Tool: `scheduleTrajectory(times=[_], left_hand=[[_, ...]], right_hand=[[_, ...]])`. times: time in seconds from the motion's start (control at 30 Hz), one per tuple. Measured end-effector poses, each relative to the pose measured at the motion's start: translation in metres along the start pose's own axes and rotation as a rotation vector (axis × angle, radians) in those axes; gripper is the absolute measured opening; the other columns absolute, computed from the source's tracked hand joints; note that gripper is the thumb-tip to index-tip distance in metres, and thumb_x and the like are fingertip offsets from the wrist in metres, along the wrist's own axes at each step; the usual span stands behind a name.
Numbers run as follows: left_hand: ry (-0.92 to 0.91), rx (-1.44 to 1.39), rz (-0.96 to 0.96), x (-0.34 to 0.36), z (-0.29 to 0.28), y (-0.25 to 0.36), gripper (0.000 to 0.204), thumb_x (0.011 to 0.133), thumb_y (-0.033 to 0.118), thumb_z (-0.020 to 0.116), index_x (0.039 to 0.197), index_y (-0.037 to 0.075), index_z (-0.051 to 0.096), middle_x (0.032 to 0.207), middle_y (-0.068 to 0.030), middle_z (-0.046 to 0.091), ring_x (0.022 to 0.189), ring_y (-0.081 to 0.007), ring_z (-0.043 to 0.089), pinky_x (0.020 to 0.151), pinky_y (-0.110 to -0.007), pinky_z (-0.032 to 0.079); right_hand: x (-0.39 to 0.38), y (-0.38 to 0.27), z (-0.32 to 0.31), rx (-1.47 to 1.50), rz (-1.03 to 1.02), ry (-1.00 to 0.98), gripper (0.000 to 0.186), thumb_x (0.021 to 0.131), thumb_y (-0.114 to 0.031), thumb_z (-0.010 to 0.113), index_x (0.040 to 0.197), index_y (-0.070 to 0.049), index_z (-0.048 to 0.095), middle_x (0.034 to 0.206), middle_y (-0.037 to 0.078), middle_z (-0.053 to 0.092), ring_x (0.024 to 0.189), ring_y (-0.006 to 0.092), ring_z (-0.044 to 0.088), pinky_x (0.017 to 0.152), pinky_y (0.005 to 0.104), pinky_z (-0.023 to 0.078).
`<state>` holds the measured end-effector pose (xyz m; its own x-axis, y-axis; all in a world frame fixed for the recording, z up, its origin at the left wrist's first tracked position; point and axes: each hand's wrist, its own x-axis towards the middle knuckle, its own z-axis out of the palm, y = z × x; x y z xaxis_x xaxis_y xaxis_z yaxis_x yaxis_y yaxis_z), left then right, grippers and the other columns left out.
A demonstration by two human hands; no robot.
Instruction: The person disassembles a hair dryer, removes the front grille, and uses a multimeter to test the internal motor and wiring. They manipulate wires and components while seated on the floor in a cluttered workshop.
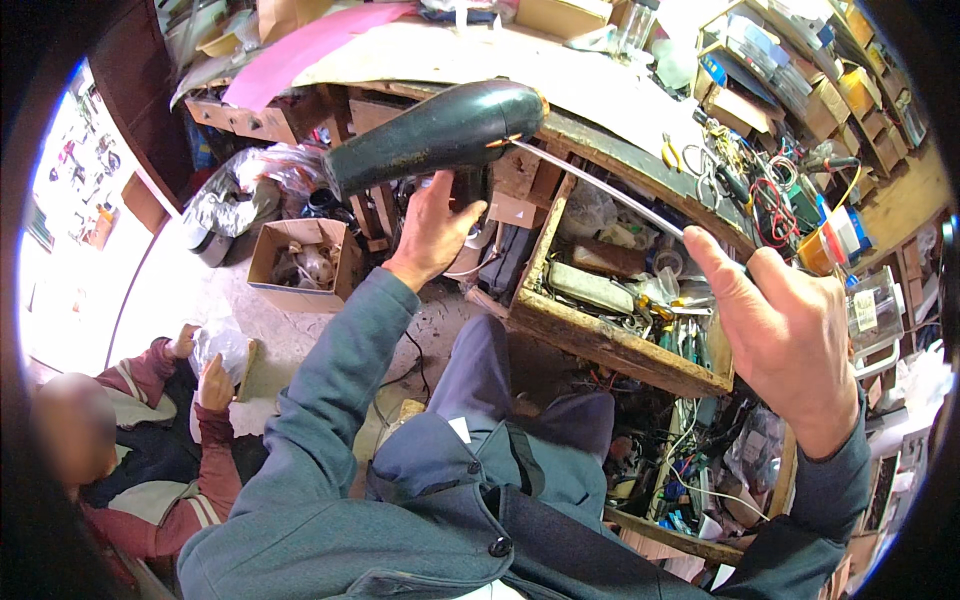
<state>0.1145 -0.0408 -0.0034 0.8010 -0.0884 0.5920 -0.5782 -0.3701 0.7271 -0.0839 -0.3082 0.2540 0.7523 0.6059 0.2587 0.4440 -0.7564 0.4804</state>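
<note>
Two tools share the head view's upper middle: a dryer [425, 135], barrel slanting up rightward, left hand [432, 238] clamped on its handle; a screwdriver [605, 190] pointing up-left, right hand [785, 330] clamped round its grip. A bench [480, 55] spans the top, bright doorway [70, 290] left. A cluttered drawer [620, 342] juts below; a co-worker [215, 450], lower left.

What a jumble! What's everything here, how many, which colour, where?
hair dryer: one, black, upper middle
long tool: one, silver shaft, tip at hair dryer
workbench: one, pale-topped, across top
sheet: one, pink, workbench's left
pliers: one, yellow, workbench's right
wires: many, mixed colours, workbench's right
open drawer: one, brown, below workbench
cardboard box: one, brown, left floor
co-worker: one, maroon sleeves, lower left
plastic bag: one, clear, co-worker's hands
left hand: one, dark-sleeved, on hair dryer
right hand: one, dark-sleeved, around long tool
</note>
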Motion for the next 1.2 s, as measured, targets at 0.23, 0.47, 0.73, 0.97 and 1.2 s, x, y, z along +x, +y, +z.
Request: scheduleTrajectory(times=[0.23,0.47,0.73,0.97,1.2], left_hand=[[0.041,-0.094,0.017,0.000,0.008,0.013,0.050,0.086,0.013,0.080,0.127,-0.003,0.056,0.109,-0.0192,0.073,0.096,-0.0250,0.073,0.082,-0.037,0.057],[-0.093,-0.145,-0.095,0.005,0.005,0.013,0.057,0.085,0.007,0.077,0.134,0.000,0.049,0.114,-0.0179,0.070,0.102,-0.0245,0.069,0.086,-0.039,0.055],[-0.338,-0.142,-0.094,0.034,0.033,0.024,0.075,0.080,0.014,0.077,0.144,0.006,0.041,0.107,-0.0238,0.069,0.101,-0.0416,0.067,0.088,-0.047,0.052],[-0.418,-0.079,-0.104,0.052,0.063,0.020,0.085,0.078,0.012,0.076,0.152,0.007,0.035,0.134,-0.0272,0.061,0.126,-0.0482,0.056,0.104,-0.048,0.047],[-0.404,0.007,-0.104,0.055,0.064,0.025,0.079,0.079,0.014,0.075,0.148,0.005,0.038,0.124,-0.0297,0.064,0.118,-0.0496,0.059,0.099,-0.051,0.048]], right_hand=[[0.001,0.004,0.015,0.576,0.195,0.047,0.033,0.092,-0.007,0.065,0.125,-0.005,0.068,0.088,0.020,0.069,0.078,0.0374,0.069,0.070,0.0410,0.053],[-0.004,0.015,0.020,0.898,0.433,-0.067,0.036,0.095,-0.007,0.060,0.130,-0.004,0.066,0.086,0.004,0.068,0.071,0.0081,0.057,0.068,0.0235,0.046],[-0.017,0.034,-0.006,1.086,0.802,-0.349,0.035,0.098,-0.010,0.057,0.131,-0.007,0.068,0.071,-0.003,0.058,0.060,0.0034,0.050,0.053,0.0227,0.037],[-0.024,0.043,0.010,1.162,0.769,-0.324,0.038,0.102,-0.011,0.055,0.139,-0.010,0.062,0.069,-0.005,0.052,0.058,0.0033,0.046,0.052,0.0227,0.038],[-0.023,0.046,0.008,1.163,0.845,-0.309,0.035,0.100,-0.008,0.056,0.134,-0.010,0.067,0.069,-0.005,0.052,0.058,0.0030,0.046,0.052,0.0221,0.038]])
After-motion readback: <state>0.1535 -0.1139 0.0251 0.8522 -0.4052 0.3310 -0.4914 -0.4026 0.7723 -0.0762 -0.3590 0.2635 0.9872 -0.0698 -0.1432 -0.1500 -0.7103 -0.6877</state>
